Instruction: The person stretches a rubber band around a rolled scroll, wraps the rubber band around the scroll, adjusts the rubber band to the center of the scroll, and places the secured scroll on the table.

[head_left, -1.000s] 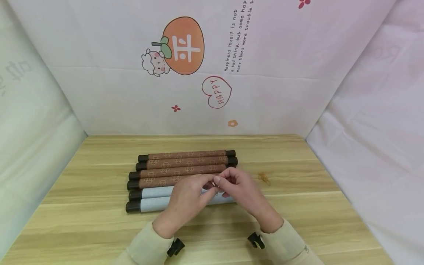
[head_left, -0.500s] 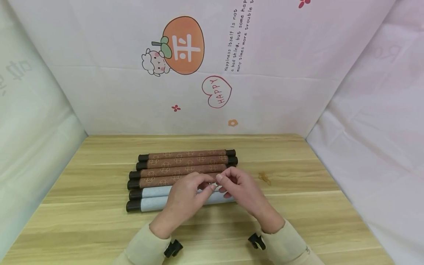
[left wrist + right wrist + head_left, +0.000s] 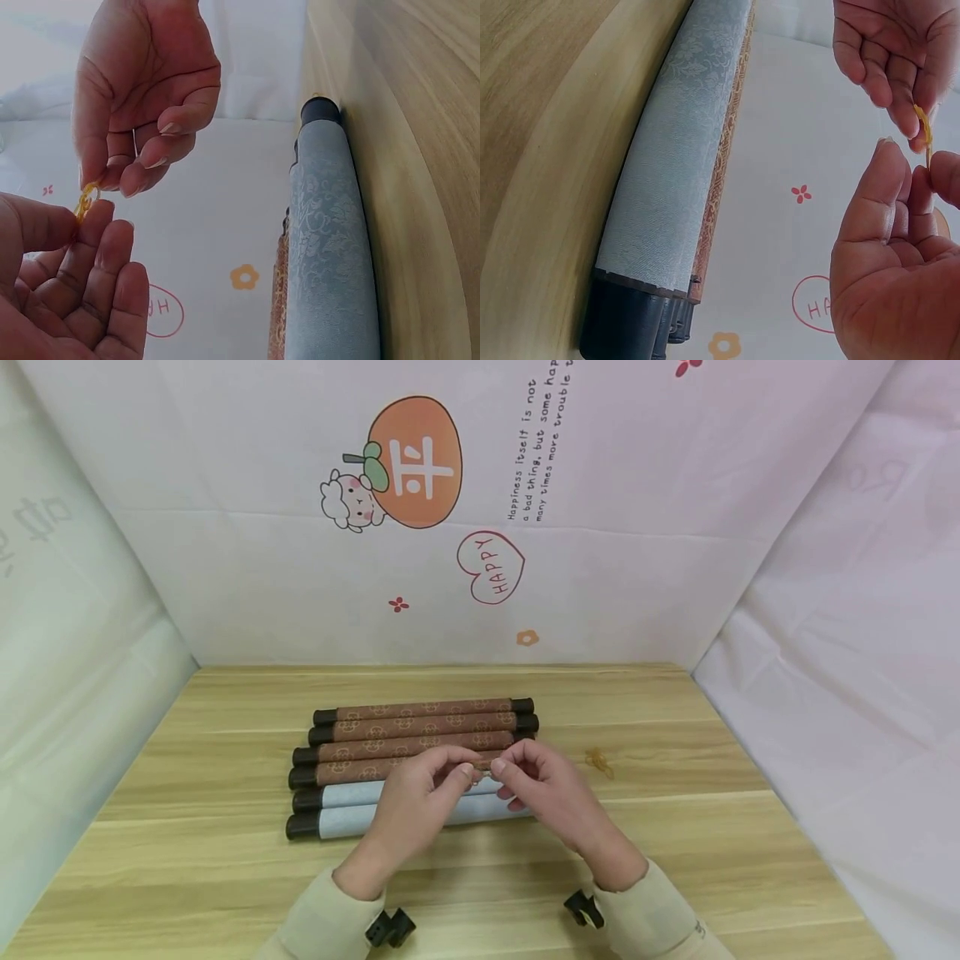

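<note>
My left hand [image 3: 414,806] and right hand [image 3: 561,797] meet above the row of rolled scrolls, fingertips close together. Between them is a small yellow looped band [image 3: 88,196], which looks like a rubber band. Thumb and index finger of the left hand pinch one side of it, and the right thumb and index finger pinch the other side, as the band [image 3: 928,135] in the right wrist view also shows. Beneath the hands lie light blue scrolls [image 3: 352,818] and brown patterned scrolls [image 3: 405,722] with black end caps, side by side on the wooden table [image 3: 187,877].
Several loose yellow bands [image 3: 599,763] lie in a small heap on the table, right of the scrolls. A white printed cloth [image 3: 300,593] stands behind the table, with white cloth at both sides.
My left hand has shifted slightly left, its thumb and index finger now closed together on the band. The right hand has barely moved. The scrolls stay in place.
</note>
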The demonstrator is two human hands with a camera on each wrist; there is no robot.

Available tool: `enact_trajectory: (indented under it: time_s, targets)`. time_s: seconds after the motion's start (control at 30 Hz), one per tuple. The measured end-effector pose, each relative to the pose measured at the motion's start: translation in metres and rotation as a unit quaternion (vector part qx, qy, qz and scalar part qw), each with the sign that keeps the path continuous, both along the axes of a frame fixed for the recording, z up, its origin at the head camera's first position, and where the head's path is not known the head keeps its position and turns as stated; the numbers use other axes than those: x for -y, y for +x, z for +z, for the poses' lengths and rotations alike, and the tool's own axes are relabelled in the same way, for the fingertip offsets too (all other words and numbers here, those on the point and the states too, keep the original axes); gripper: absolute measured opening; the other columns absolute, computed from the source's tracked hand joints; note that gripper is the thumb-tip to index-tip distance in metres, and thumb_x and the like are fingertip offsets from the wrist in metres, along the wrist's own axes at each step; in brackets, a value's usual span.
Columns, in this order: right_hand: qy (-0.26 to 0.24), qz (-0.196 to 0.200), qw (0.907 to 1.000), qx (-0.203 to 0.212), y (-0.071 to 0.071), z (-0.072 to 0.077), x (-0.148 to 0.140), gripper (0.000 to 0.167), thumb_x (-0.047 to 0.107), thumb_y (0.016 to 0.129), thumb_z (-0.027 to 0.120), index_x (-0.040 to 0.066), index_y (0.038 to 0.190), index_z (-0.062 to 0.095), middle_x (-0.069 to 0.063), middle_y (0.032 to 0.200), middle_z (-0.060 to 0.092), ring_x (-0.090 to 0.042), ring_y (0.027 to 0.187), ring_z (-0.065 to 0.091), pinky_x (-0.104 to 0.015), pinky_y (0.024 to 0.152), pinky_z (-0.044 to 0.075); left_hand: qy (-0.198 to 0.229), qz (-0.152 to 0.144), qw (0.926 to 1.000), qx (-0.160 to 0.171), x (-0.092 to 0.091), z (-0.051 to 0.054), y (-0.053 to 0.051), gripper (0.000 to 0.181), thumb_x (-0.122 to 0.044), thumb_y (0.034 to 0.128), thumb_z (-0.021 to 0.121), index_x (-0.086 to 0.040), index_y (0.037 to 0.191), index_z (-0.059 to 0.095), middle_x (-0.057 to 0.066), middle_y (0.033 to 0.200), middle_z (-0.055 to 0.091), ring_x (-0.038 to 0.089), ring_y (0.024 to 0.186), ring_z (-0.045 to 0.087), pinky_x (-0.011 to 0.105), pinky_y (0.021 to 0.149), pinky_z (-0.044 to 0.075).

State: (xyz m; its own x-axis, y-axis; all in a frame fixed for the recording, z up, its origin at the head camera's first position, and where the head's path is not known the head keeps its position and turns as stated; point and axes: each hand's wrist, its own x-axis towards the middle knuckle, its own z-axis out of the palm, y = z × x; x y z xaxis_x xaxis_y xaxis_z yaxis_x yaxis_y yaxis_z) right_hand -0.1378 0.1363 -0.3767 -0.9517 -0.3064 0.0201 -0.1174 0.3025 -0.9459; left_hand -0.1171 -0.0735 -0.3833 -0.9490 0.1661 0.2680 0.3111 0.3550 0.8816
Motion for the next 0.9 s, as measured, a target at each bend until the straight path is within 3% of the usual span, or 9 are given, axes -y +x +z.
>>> enact_trajectory:
  time_s: [0.3, 0.53, 0.67, 0.9]
  targets:
    - [-0.025, -0.008, 0.9995, 0.016, 0.0017, -0.0006, 0.0004, 0.027, 0.032, 0.106, 0.062, 0.004, 0.108, 0.064, -0.011, 0.102, 0.069, -0.034, 0.093, 0.072, -0.037, 0.074, 0.062, 0.041, -0.015, 0.9986, 0.028, 0.0024, -0.0025, 0.0002, 0.019, -0.020, 0.1063, 0.058, -0.026, 0.118, 0.072, -0.012, 0.095, 0.078, 0.005, 0.087, 0.074, 0.029, 0.079, 0.059]
    - [-0.085, -0.018, 0.9950, 0.050, 0.0024, 0.0007, 0.0026, 0.028, 0.026, 0.107, 0.060, -0.001, 0.107, 0.061, -0.012, 0.103, 0.067, -0.026, 0.091, 0.071, -0.037, 0.076, 0.061, 0.059, -0.024, 0.9973, 0.039, 0.0003, -0.0037, 0.0000, 0.018, -0.016, 0.1054, 0.059, -0.023, 0.110, 0.075, -0.008, 0.097, 0.077, 0.009, 0.086, 0.074, 0.033, 0.080, 0.062]
    - [-0.100, -0.011, 0.9935, 0.055, 0.0034, 0.0007, 0.0034, 0.028, 0.024, 0.106, 0.060, -0.004, 0.106, 0.060, -0.011, 0.101, 0.067, -0.023, 0.089, 0.070, -0.036, 0.076, 0.061, 0.057, -0.016, 0.9976, 0.037, 0.0001, -0.0037, 0.0003, 0.016, -0.023, 0.1043, 0.063, -0.020, 0.109, 0.077, -0.009, 0.098, 0.077, 0.010, 0.085, 0.073, 0.031, 0.078, 0.060]
    - [-0.107, 0.007, 0.9929, 0.050, 0.0056, -0.0002, 0.0041, 0.026, 0.022, 0.106, 0.061, -0.004, 0.105, 0.062, -0.009, 0.098, 0.070, -0.018, 0.087, 0.071, -0.035, 0.076, 0.061, 0.059, -0.008, 0.9966, 0.057, -0.0019, -0.0049, 0.0000, 0.017, -0.039, 0.0940, 0.077, -0.026, 0.105, 0.076, -0.011, 0.093, 0.075, 0.012, 0.083, 0.072, 0.030, 0.075, 0.058]
